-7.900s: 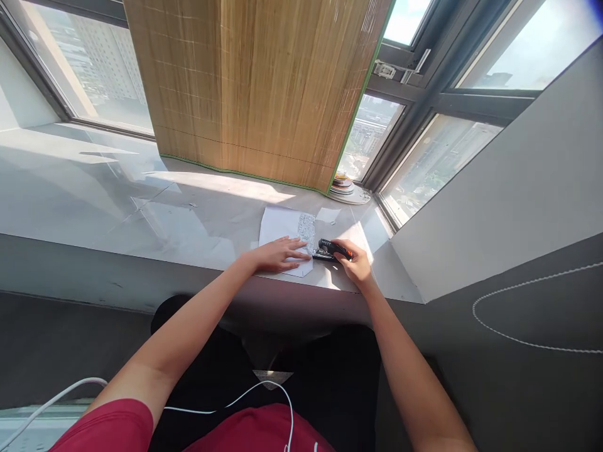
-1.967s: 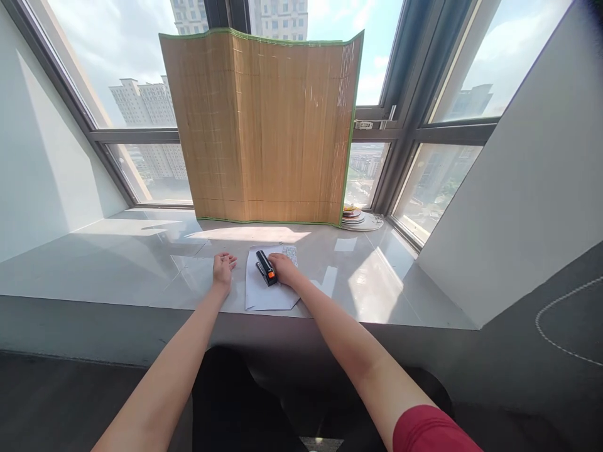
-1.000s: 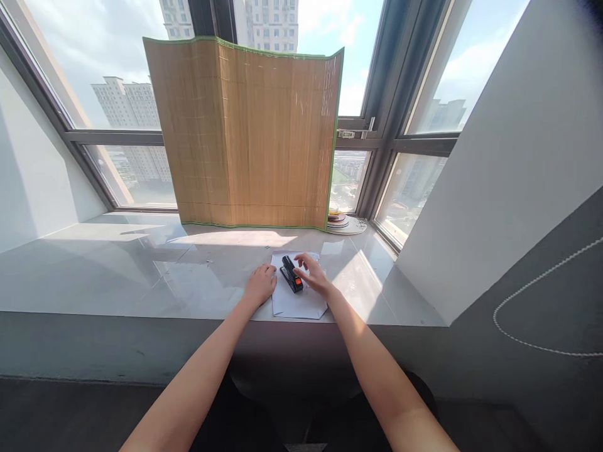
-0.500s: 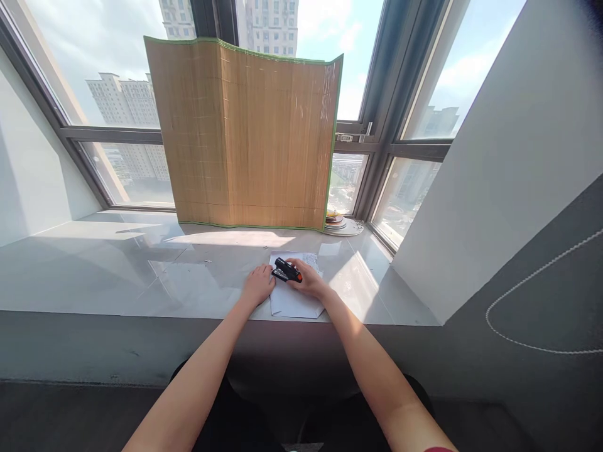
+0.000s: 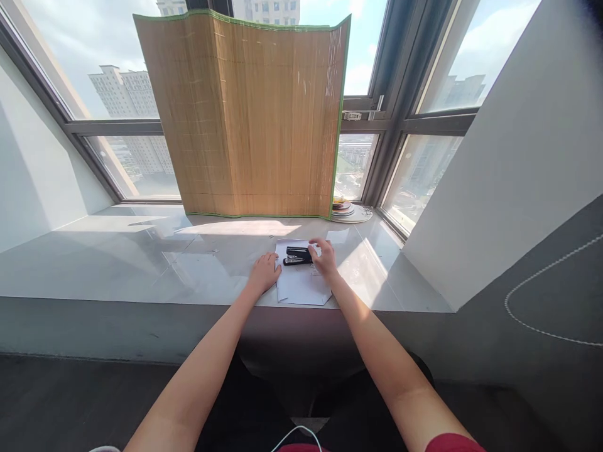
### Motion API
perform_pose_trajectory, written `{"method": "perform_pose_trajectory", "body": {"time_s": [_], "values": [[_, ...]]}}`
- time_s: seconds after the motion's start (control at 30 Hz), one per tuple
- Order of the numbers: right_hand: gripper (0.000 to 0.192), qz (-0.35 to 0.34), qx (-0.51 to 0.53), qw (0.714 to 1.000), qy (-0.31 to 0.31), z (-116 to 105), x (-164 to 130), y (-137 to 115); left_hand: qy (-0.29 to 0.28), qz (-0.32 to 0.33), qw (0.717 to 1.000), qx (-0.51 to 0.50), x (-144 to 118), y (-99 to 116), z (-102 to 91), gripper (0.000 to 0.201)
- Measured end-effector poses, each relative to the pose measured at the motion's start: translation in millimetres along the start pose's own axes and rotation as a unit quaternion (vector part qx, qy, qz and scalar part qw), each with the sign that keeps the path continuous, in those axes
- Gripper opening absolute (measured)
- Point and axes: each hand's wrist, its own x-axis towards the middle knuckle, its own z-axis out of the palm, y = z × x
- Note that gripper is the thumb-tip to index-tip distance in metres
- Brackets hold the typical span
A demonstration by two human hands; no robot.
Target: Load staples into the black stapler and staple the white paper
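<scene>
Right hand (image 5: 324,258) curls its fingers around the black stapler (image 5: 298,255); left hand (image 5: 264,274) rests flat, fingertips touching the paper (image 5: 301,285).

I see strong daylight pouring through the windows (image 5: 94,81) across the top of the frame, blowing out the sky. Glare sheets the sill (image 5: 117,251) at centre left, and straight lines bow toward the edges while the centre stays sharp.
</scene>
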Motion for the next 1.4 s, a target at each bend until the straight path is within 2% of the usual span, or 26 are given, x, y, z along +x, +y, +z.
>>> {"method": "perform_pose_trajectory", "body": {"time_s": [0.07, 0.1, 0.17, 0.3, 0.5, 0.73, 0.83, 0.9, 0.97, 1.03, 1.1, 1.17, 1.23, 1.3, 1.37, 1.4], "values": [[0.030, 0.057, -0.012, 0.997, 0.058, -4.2, 0.3, -0.5, 0.002, -0.004, 1.000, -0.008, -0.1, 0.1, -0.7, 0.036], [0.035, 0.092, -0.018, 0.994, 0.063, -5.8, 0.2, -0.1, 0.003, -0.006, 1.000, -0.013, -0.3, 0.4, -1.2, 0.038], [0.036, 0.144, -0.028, 0.989, 0.034, -7.1, -0.4, 1.5, 0.005, -0.011, 1.000, -0.023, -1.1, 1.2, -2.6, 0.043], [0.024, 0.177, -0.049, 0.982, -0.036, -4.5, -1.6, 4.7, 0.002, -0.019, 0.999, -0.034, -3.2, 3.8, -5.8, 0.046], [0.023, 0.197, -0.060, 0.977, -0.059, -2.1, -0.1, 6.9, -0.006, -0.024, 0.999, -0.039, -4.7, 8.2, -10.8, 0.044], [0.025, 0.171, -0.048, 0.983, -0.040, -2.0, -0.8, 7.3, 0.003, -0.052, 0.995, -0.084, -5.4, 10.1, -14.7, 0.052], [0.032, 0.115, -0.051, 0.992, -0.014, -0.5, -0.5, 7.6, 0.005, -0.061, 0.992, -0.108, -5.0, 7.4, -13.1, 0.052], [0.034, 0.048, -0.033, 0.998, -0.036, 1.5, 0.0, 8.7, 0.010, -0.065, 0.989, -0.130, -4.4, 4.3, -11.1, 0.052], [0.033, -0.011, -0.018, 0.996, -0.089, 4.1, 0.0, 10.6, 0.021, -0.068, 0.985, -0.160, -3.8, 0.4, -9.5, 0.051], [0.034, -0.027, -0.021, 0.990, -0.135, 6.7, -1.2, 12.6, 0.039, -0.072, 0.978, -0.190, -3.3, -3.8, -9.6, 0.048], [0.030, -0.011, -0.037, 0.987, -0.154, 8.4, -2.8, 13.6, 0.073, -0.082, 0.968, -0.226, -2.6, -7.3, -11.6, 0.042], [0.024, 0.006, -0.057, 0.988, -0.143, 8.8, -4.3, 12.7, 0.119, -0.103, 0.945, -0.287, -0.9, -8.9, -14.3, 0.037], [0.022, -0.003, -0.066, 0.992, -0.111, 8.1, -5.3, 9.8, 0.160, -0.145, 0.896, -0.389, 1.7, -8.0, -15.6, 0.032], [0.019, -0.044, -0.056, 0.995, -0.067, 6.7, -6.0, 5.6, 0.172, -0.195, 0.812, -0.522, 4.4, -4.8, -14.7, 0.025], [0.014, -0.100, -0.041, 0.993, -0.037, 5.2, -7.1, 1.1, 0.150, -0.233, 0.722, -0.634, 6.0, -1.1, -12.5, 0.017], [0.011, -0.128, -0.037, 0.991, -0.034, 4.6, -7.8, -1.0, 0.131, -0.240, 0.689, -0.671, 6.1, 0.3, -11.6, 0.015]]}}
